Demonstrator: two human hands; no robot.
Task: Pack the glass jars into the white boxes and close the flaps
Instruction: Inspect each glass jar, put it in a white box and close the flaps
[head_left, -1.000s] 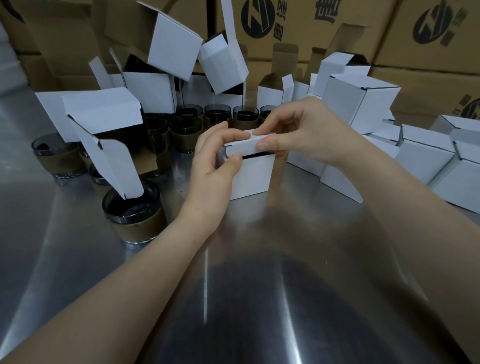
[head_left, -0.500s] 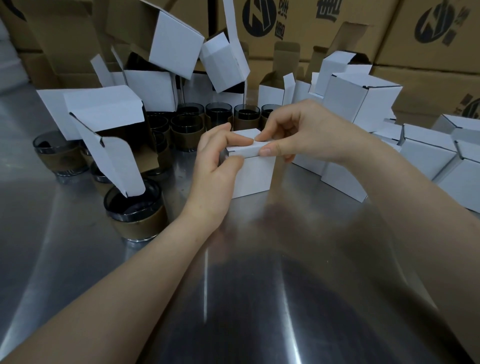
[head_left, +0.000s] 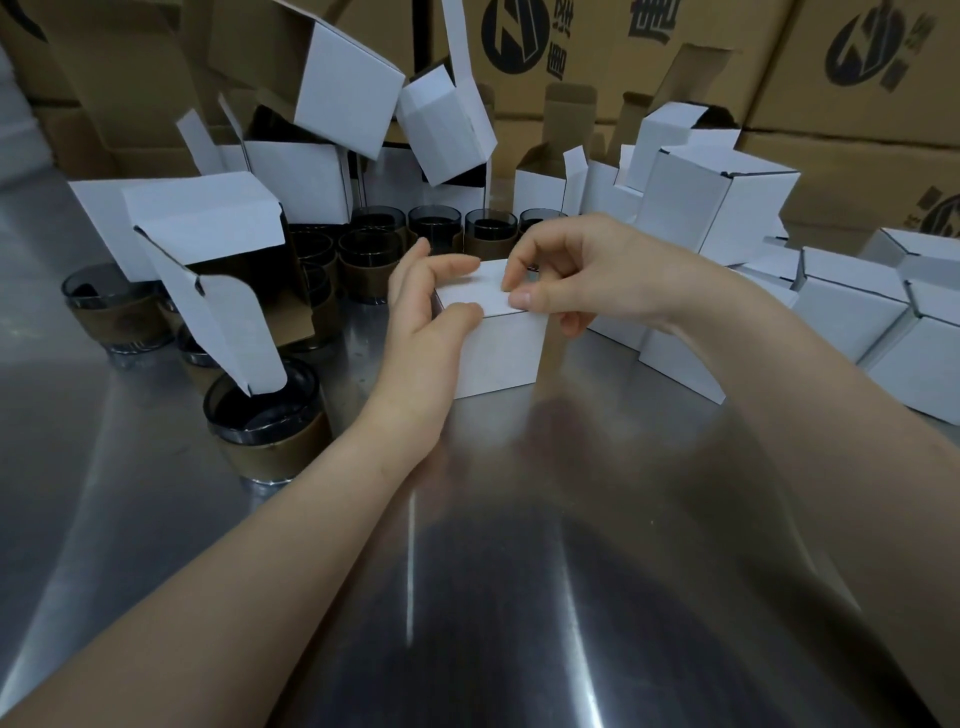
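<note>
Tucks white box (head_left: 501, 356) shut, left grip (head_left: 423, 317) clasping its side, right grip (head_left: 587, 273) pinching its lid (head_left: 467, 292); several closed boxes (head_left: 852, 317) beside, many jars (head_left: 270, 431) unpacked.

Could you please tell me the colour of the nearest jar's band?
The jar's band is brown; head view.

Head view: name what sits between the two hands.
A small white box, flap down; the left hand and right hand both hold it, in the head view.

- One white box (head_left: 498, 353) stands upright on steel desk (head_left: 571, 519), lid flap down.
- Left hand (head_left: 421, 332) holds its left side; right hand (head_left: 597, 270) pinches lid's front edge.
</note>
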